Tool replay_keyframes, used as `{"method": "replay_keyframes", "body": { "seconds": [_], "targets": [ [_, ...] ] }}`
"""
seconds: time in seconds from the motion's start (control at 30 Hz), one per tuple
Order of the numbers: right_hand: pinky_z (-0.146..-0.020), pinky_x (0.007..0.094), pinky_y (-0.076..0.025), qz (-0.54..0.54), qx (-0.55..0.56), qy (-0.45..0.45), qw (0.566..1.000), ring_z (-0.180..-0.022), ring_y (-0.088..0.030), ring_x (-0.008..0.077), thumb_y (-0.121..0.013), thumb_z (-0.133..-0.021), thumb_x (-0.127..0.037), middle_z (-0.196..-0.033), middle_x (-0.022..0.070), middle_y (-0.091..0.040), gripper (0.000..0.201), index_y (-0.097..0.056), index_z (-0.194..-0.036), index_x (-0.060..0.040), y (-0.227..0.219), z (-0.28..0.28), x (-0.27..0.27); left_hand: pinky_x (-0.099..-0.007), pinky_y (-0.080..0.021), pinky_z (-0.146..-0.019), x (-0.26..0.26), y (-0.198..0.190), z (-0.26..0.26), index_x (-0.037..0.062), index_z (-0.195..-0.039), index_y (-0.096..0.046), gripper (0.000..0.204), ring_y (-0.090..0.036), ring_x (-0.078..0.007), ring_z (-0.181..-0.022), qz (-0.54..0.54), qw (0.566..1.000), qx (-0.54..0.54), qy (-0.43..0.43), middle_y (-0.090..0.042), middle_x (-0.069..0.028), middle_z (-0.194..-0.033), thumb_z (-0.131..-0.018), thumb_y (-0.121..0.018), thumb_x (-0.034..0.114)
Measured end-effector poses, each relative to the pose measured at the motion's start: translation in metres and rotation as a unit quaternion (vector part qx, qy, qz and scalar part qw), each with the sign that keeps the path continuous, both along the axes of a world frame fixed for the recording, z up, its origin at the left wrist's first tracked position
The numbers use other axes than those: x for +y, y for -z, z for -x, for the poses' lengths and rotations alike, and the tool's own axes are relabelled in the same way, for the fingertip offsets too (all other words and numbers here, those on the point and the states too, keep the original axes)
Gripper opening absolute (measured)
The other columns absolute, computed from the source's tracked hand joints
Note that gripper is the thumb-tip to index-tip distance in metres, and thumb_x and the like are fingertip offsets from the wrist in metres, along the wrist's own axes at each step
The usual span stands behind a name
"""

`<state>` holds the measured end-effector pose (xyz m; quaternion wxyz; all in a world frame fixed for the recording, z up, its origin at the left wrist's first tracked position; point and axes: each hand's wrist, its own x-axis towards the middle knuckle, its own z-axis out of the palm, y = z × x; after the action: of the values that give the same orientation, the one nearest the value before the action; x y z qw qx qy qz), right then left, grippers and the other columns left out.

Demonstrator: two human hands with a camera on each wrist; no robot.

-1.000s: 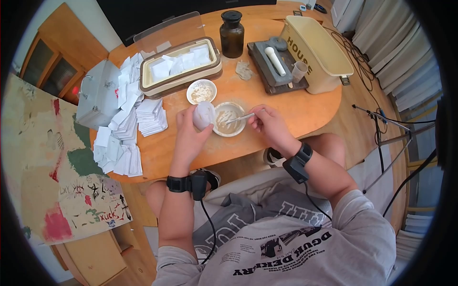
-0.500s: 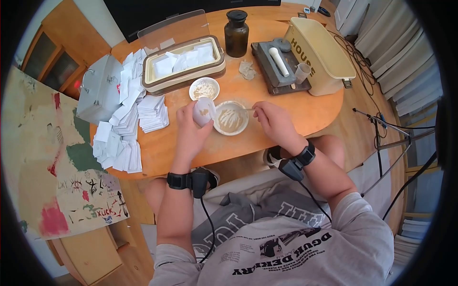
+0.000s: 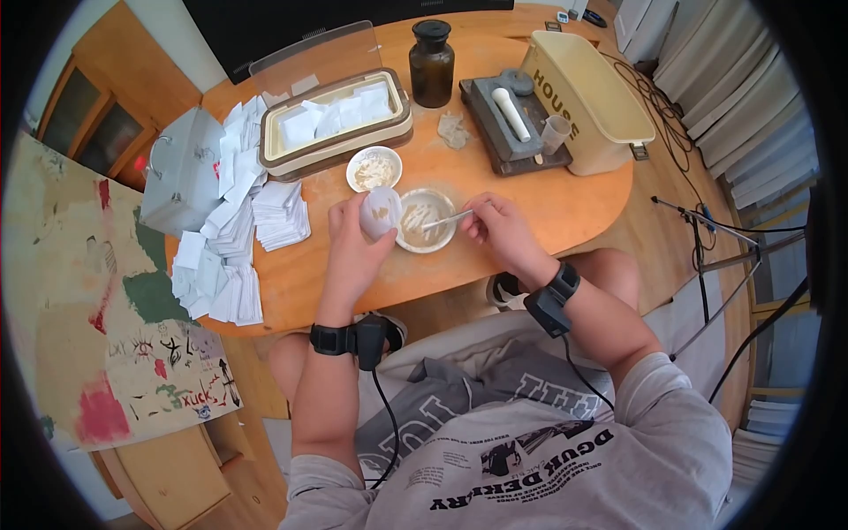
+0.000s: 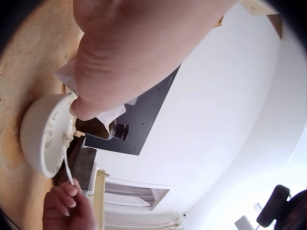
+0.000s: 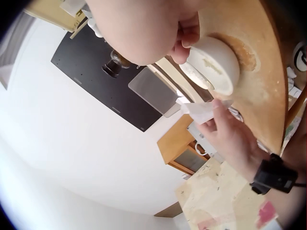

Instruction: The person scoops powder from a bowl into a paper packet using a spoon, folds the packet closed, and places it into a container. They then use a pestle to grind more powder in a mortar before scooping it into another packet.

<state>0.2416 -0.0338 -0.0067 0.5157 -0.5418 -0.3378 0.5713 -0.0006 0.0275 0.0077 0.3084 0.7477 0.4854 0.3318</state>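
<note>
My left hand (image 3: 355,252) holds a thin, curved white paper-like piece (image 3: 380,208), tilted at the left rim of a white bowl (image 3: 424,251). A patch of tan powder shows on that piece. Between the thumb and fingers of my right hand (image 3: 505,231) is a slim, light-coloured stick (image 3: 450,219), its far end inside the bowl. Pale powder lies in streaks over the bowl's bottom. In the left wrist view, the stick (image 4: 67,165) slants over the bowl's rim. A smaller white bowl (image 3: 350,168) with pale, clumpy powder sits just behind the left hand.
Stacks of folded white paper packets (image 3: 281,216) fill the table's left side beside a metal case (image 3: 184,172). Behind stand a lidded box (image 3: 331,157) of packets and a dark jar (image 3: 432,75). Back right are a scale (image 3: 530,166) bearing a white pestle (image 3: 510,115), and a cream bin (image 3: 609,97).
The right hand drew back to the bowl's right edge with the stick, then brought it inward again over the powder. The left hand keeps the white piece at the bowl's left rim.
</note>
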Motion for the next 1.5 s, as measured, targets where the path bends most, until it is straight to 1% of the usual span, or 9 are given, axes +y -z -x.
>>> {"method": "replay_keyframes", "body": {
  "seconds": [0.2, 0.27, 0.47, 0.57, 0.7, 0.87, 1.1, 1.27, 1.5],
  "targets": [
    [-0.067, 0.0253, -0.050, -0.119, 0.079, 0.086, 0.986, -0.071, -0.059, 0.0111, -0.051, -0.104, -0.015, -0.082, 0.0049, -0.065, 0.017, -0.061, -0.103, -0.0008, -0.034, 0.009, 0.008, -0.0394, -0.041, -0.105, -0.001, 0.002, -0.005, 0.0013, -0.134, -0.047, 0.063, -0.049, -0.0346, -0.121, -0.011, 1.000, 0.019, 0.010, -0.047, -0.0180, -0.125, -0.081, -0.077, 0.013],
    [-0.070, 0.0285, -0.052, -0.241, -0.218, -0.004, 0.946, -0.077, -0.064, 0.0146, -0.053, -0.102, -0.011, -0.084, 0.0076, -0.066, 0.015, -0.061, -0.106, 0.0010, -0.049, 0.025, -0.001, -0.0391, -0.041, -0.105, -0.003, 0.002, -0.008, 0.0016, -0.135, -0.047, 0.064, -0.049, -0.0353, -0.122, -0.003, 1.000, 0.009, 0.019, -0.047, -0.0185, -0.127, -0.079, -0.077, 0.012],
    [-0.074, 0.0391, -0.054, -0.292, -0.437, 0.010, 0.851, -0.081, -0.067, 0.0340, -0.055, -0.097, -0.005, -0.087, 0.0187, -0.066, 0.012, -0.061, -0.106, 0.0014, -0.043, 0.004, -0.008, -0.0394, -0.040, -0.111, 0.006, 0.017, -0.005, 0.0014, -0.135, -0.044, 0.064, -0.050, -0.0283, -0.126, 0.021, 0.998, -0.063, -0.007, -0.047, -0.0151, -0.131, -0.080, -0.077, 0.007],
    [-0.076, 0.0444, -0.053, -0.278, -0.500, -0.040, 0.819, -0.083, -0.064, 0.0408, -0.055, -0.095, -0.004, -0.088, 0.0222, -0.065, 0.011, -0.060, -0.103, 0.0011, -0.028, -0.002, -0.003, -0.0407, -0.043, -0.105, 0.010, 0.022, -0.006, -0.0013, -0.135, -0.041, 0.067, -0.048, -0.0330, -0.122, 0.017, 0.987, -0.158, 0.001, -0.044, -0.0186, -0.129, -0.080, -0.078, 0.009],
    [-0.074, 0.0460, -0.052, -0.246, -0.494, -0.073, 0.831, -0.083, -0.064, 0.0422, -0.055, -0.095, -0.004, -0.087, 0.0222, -0.066, 0.010, -0.059, -0.101, 0.0013, -0.032, 0.004, -0.011, -0.0403, -0.043, -0.106, 0.010, 0.020, -0.004, -0.0012, -0.135, -0.041, 0.067, -0.048, -0.0319, -0.123, 0.011, 0.987, -0.158, -0.003, -0.043, -0.0182, -0.129, -0.080, -0.078, 0.010],
    [-0.073, 0.0447, -0.053, -0.102, -0.266, -0.084, 0.955, -0.080, -0.065, 0.0414, -0.053, -0.097, -0.007, -0.084, 0.0217, -0.065, 0.011, -0.059, -0.101, 0.0019, -0.035, 0.012, -0.012, -0.0391, -0.041, -0.112, 0.007, 0.014, -0.004, -0.0004, -0.139, -0.040, 0.067, -0.048, -0.0243, -0.129, 0.014, 0.996, -0.093, -0.008, -0.044, -0.0140, -0.136, -0.082, -0.076, 0.004],
    [-0.070, 0.0402, -0.053, -0.259, -0.469, -0.028, 0.844, -0.076, -0.066, 0.0364, -0.050, -0.100, -0.009, -0.079, 0.0180, -0.065, 0.014, -0.059, -0.101, 0.0022, -0.018, 0.009, -0.006, -0.0392, -0.042, -0.111, 0.006, 0.009, -0.004, -0.0013, -0.138, -0.041, 0.066, -0.049, -0.0256, -0.127, -0.001, 0.997, -0.071, -0.004, -0.044, -0.0147, -0.133, -0.082, -0.077, 0.006],
    [-0.067, 0.0322, -0.052, -0.118, -0.233, -0.081, 0.962, -0.071, -0.066, 0.0194, -0.048, -0.104, -0.013, -0.081, 0.0114, -0.067, 0.019, -0.059, -0.103, 0.0027, -0.015, 0.016, -0.007, -0.0392, -0.043, -0.110, 0.004, 0.006, -0.004, -0.0006, -0.136, -0.042, 0.065, -0.049, -0.0266, -0.127, -0.007, 0.998, -0.056, -0.005, -0.044, -0.0151, -0.133, -0.082, -0.077, 0.006],
    [-0.066, 0.0261, -0.050, 0.006, -0.016, -0.009, 1.000, -0.069, -0.060, 0.0118, -0.044, -0.105, -0.013, -0.084, 0.0068, -0.067, 0.021, -0.059, -0.105, 0.0011, -0.005, 0.007, 0.000, -0.0399, -0.043, -0.104, 0.000, 0.001, -0.004, -0.0006, -0.135, -0.043, 0.064, -0.050, -0.0311, -0.121, -0.031, 0.999, -0.019, -0.007, -0.046, -0.0165, -0.127, -0.081, -0.077, 0.011]
  ]
}}
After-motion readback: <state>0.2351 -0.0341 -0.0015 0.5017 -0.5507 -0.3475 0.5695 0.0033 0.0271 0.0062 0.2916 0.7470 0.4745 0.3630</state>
